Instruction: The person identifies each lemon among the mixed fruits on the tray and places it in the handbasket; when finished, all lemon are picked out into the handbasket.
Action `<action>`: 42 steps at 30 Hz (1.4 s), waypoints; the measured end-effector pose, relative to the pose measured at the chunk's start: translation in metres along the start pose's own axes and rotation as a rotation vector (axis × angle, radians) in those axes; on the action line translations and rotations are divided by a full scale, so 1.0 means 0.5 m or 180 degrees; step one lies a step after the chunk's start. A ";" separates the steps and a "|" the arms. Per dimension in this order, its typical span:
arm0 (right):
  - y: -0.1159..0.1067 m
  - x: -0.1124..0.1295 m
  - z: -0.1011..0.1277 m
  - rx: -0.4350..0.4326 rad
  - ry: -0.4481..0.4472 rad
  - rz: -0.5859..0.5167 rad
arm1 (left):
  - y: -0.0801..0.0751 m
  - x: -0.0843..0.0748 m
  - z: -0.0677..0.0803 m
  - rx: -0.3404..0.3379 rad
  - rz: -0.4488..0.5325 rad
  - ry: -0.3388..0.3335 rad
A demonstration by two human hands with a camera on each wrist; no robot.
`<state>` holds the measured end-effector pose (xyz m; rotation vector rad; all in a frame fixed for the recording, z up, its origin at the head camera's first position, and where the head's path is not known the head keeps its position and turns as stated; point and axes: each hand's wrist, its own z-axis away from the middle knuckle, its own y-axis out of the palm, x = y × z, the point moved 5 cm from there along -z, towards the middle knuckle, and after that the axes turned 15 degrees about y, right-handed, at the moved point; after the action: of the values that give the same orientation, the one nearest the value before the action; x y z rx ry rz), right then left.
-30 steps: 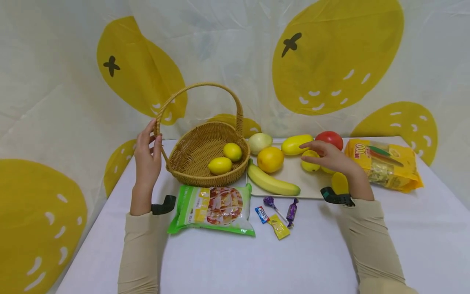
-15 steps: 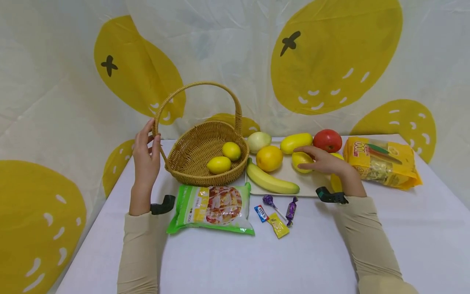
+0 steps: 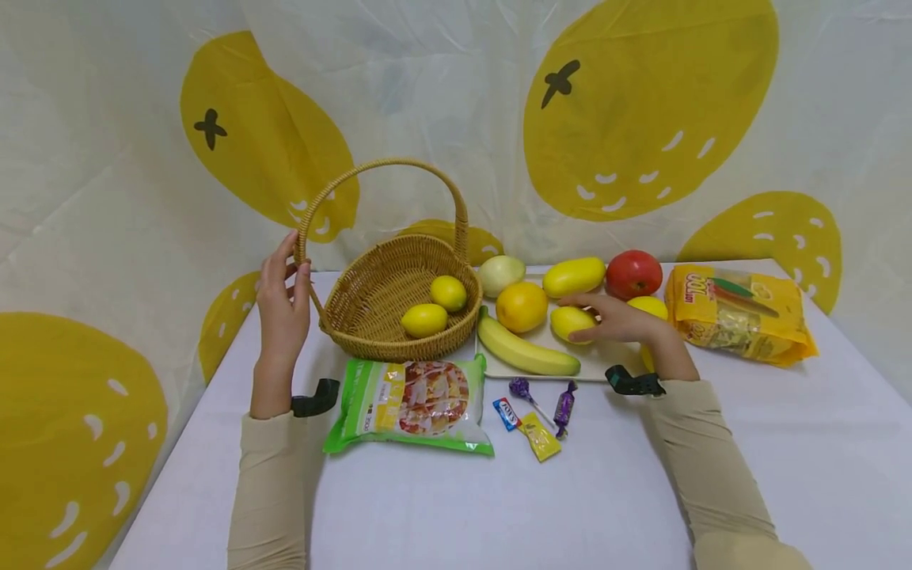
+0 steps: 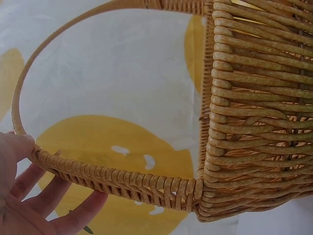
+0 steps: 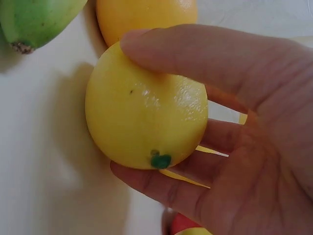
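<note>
My left hand [image 3: 283, 317] holds the side of the wicker basket's tall handle [image 4: 117, 182], thumb on one side and fingers behind it. Two lemons [image 3: 425, 321] lie inside the basket [image 3: 385, 348]. Between the thumb and fingers of my right hand [image 3: 620, 318] is another lemon [image 5: 142, 112], its green stem end showing in the right wrist view. This lemon is low over the cream tray [image 3: 606, 360], just right of an orange [image 3: 522, 307]. Part of the tray is hidden under my right hand.
On or beside the tray are a banana [image 3: 523, 348], a pale green fruit [image 3: 502, 275], a long yellow fruit [image 3: 574, 277] and a red fruit [image 3: 633, 274]. A yellow snack bag [image 3: 741, 313] lies right; a green food packet [image 3: 413, 404] and several wrapped candies [image 3: 540, 437] lie in front.
My right hand has closed in on the lemon and moved left, bringing it nearer the orange. The left hand stays at the basket handle.
</note>
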<state>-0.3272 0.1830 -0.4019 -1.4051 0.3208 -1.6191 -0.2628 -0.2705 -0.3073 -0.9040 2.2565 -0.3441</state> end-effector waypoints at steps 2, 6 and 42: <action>0.001 0.001 0.000 0.0004 -0.0035 0.0016 | 0.001 0.000 0.001 -0.0007 -0.0010 0.0008; -0.002 0.006 0.005 -0.0023 -0.0051 0.0035 | 0.000 0.001 0.001 -0.0023 -0.0039 0.0012; 0.072 0.252 -0.051 -0.0473 -0.1645 -0.1121 | -0.001 -0.007 0.001 -0.0076 0.0047 0.0120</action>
<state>-0.3209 0.0577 -0.3555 -2.0174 -0.1200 -1.4509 -0.2605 -0.2683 -0.3056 -0.8998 2.3050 -0.3308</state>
